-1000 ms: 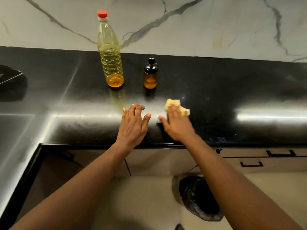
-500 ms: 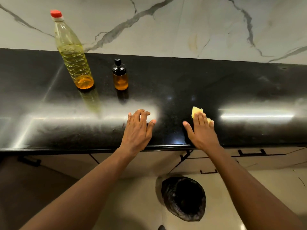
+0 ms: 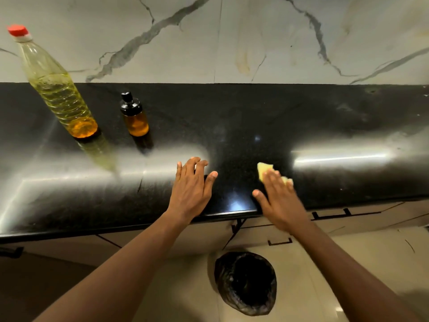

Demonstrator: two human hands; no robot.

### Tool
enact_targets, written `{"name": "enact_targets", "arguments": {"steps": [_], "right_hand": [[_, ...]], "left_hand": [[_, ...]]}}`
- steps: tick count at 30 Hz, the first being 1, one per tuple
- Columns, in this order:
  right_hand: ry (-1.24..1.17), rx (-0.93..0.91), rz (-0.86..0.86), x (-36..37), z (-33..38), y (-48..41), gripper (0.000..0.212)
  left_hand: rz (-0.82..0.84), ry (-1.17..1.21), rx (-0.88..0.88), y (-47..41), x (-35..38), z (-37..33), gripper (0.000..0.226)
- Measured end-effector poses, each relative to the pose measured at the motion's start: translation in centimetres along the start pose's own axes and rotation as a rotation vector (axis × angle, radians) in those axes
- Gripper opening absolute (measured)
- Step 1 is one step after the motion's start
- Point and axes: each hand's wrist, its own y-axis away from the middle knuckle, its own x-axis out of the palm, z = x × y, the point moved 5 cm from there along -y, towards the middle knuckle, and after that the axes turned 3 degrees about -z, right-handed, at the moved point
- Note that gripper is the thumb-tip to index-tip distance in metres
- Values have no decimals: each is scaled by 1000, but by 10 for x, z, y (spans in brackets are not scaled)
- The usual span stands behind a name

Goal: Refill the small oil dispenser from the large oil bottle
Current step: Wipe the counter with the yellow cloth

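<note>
Head view: both hands are lying near the front edge of the black surface [image 3: 301, 117]. The left hand [image 3: 190, 189] is resting palm-down, fingers spread, holding nothing. The right hand [image 3: 278, 198], blurred, is pressing straight fingers onto a yellow sponge [image 3: 264, 169] that is mostly hidden beneath them. The small oil dispenser [image 3: 134, 117] is standing capped, well beyond the left fingers, and the large oil bottle [image 3: 58, 89] is standing near its left.

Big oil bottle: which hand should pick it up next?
Probably the left. The left hand rests free on the counter, on the side where the big oil bottle stands. The right hand is farther away, pressing a yellow sponge.
</note>
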Motion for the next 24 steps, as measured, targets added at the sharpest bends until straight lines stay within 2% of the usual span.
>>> {"name": "enact_targets", "arguments": {"steps": [3, 5, 7, 10, 12, 14, 16, 19, 22, 24], "right_hand": [[32, 168, -20, -11, -13, -64, 92], [34, 172, -1, -9, 12, -92, 84], [43, 54, 40, -3, 52, -100, 81], [30, -244, 119, 14, 103, -62, 79], [-5, -399, 152, 21, 111, -17, 85], [-13, -465, 175, 23, 93, 12, 91], [12, -411, 157, 16, 58, 11, 98], [38, -191, 85, -4, 9, -45, 107], [53, 4, 36, -15, 0, -127, 84], [32, 55, 43, -14, 26, -169, 80]], "left_hand": [[2, -1, -9, -3, 7, -5, 45], [-6, -4, -23, -6, 8, -7, 43], [-25, -3, -42, -11, 7, -8, 43], [-46, -16, -67, -18, 2, -3, 46], [-57, -27, -85, -21, -3, 2, 45], [-66, -40, -99, -17, -7, 9, 43], [-60, -50, -110, -11, -10, 16, 43], [-31, -68, -120, 4, -14, 24, 49], [-30, -94, -95, 13, -17, 29, 48], [-57, -87, -106, 10, -19, 29, 46]]}}
